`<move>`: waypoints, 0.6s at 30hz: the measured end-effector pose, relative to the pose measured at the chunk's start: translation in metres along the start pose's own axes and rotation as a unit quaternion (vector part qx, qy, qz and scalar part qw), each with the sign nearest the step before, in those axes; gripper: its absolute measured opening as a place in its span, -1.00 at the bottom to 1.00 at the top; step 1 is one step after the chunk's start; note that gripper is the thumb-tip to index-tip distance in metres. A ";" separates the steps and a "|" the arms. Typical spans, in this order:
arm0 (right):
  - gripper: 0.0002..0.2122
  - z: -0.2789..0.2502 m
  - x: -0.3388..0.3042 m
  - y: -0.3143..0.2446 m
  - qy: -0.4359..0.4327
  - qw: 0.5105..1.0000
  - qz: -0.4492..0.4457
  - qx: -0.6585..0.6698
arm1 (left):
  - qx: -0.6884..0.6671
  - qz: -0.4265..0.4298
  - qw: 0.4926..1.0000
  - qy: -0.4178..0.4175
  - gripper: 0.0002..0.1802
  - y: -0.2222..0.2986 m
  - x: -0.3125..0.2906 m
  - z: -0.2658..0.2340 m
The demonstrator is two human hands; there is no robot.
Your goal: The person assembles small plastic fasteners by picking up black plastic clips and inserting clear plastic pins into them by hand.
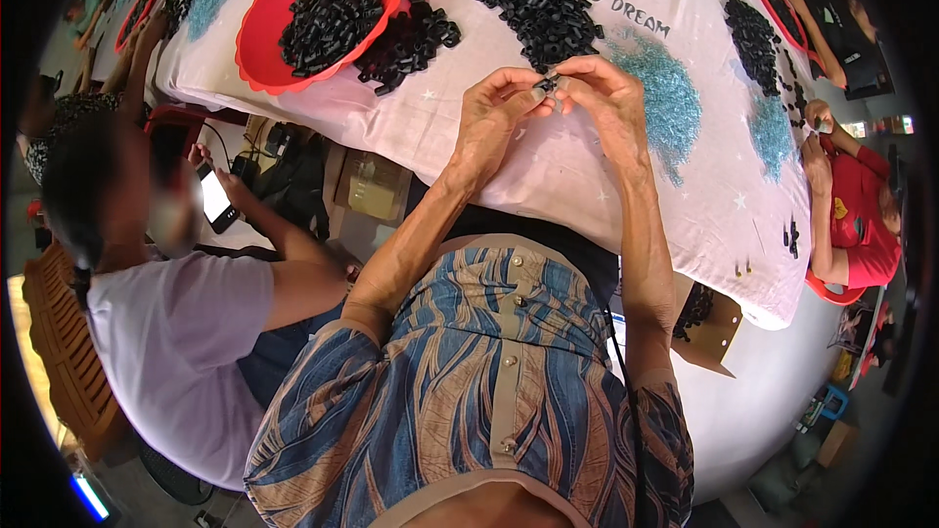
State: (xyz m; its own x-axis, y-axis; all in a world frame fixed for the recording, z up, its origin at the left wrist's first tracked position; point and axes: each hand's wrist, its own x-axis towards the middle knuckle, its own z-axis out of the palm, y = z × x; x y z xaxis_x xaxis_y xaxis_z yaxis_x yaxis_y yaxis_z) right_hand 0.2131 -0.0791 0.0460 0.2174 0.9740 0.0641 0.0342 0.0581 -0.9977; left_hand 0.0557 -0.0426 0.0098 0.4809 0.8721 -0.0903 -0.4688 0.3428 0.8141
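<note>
My left hand (496,117) and my right hand (611,106) meet above the near part of the cloth-covered table. Fingertips of both are pinched together around a small black piece (548,85), mostly covered by the fingers. Just beyond them spreads a large pile of small black plastic pieces (533,5). To the right of my right hand lies a heap of tiny blue, shiny parts (670,108); their exact kind is too small to make out.
A red basin (256,44) holds more black pieces, with another black heap (416,44) beside it. On my left sits a person (186,332) holding a phone (215,198). Across the right side, a person in red (861,220) works near further black and blue heaps. An open cardboard box (714,328) stands below the table edge.
</note>
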 end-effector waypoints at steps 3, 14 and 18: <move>-0.88 0.002 -0.001 -0.002 -0.001 1.000 -0.006 -0.014 | 0.002 -0.002 1.000 0.006 -0.86 0.001 0.000 0.001; -0.88 0.007 -0.001 0.005 0.019 1.000 -0.005 -0.004 | 0.019 0.022 1.000 0.002 -0.85 -0.004 0.001 0.000; -0.86 0.007 -0.001 0.007 0.018 1.000 -0.007 -0.015 | 0.038 0.039 0.999 0.000 -0.85 -0.005 0.002 -0.001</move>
State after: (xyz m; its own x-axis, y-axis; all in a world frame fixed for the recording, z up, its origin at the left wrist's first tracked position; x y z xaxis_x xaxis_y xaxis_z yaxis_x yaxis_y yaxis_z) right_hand 0.2065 -0.0779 0.0388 0.2511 0.9647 0.0787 0.0659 0.0641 -0.9958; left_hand 0.0581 -0.0422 0.0046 0.4450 0.8952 -0.0257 -0.4465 0.2466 0.8601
